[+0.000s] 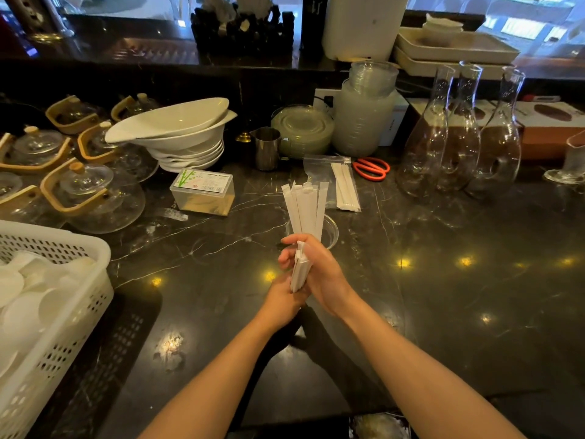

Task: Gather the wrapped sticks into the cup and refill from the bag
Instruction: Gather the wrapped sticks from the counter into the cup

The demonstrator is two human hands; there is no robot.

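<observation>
Centrally, both hands met over the dark marble counter [443, 280] and closed around one bundle of wrapped sticks [305, 207]. The left hand [280, 301] gripped the bundle's lower end from below; the right hand [319, 274] was curled around it higher up, fingers wrapped across the front. About five or six white wrappers fanned out above the hands, though overlap prevented an exact count. Directly behind the bundle stood one clear plastic cup [330, 232], its rim partly hidden by the sticks. Further back lay one clear zip bag [319, 167] flat on the counter, with a few more wrapped sticks [346, 191] inside it, apparently three. One pair of orange-handled scissors [372, 168] lay just right of the bag. Three glass carafes [462, 137] stood in a row at the right. One toothpick box [202, 191] sat left of the bundle, one steel pitcher [267, 148] behind it, and one stack of white bowls [183, 137] beyond. One white perforated basket [63, 296] occupied the left edge.
</observation>
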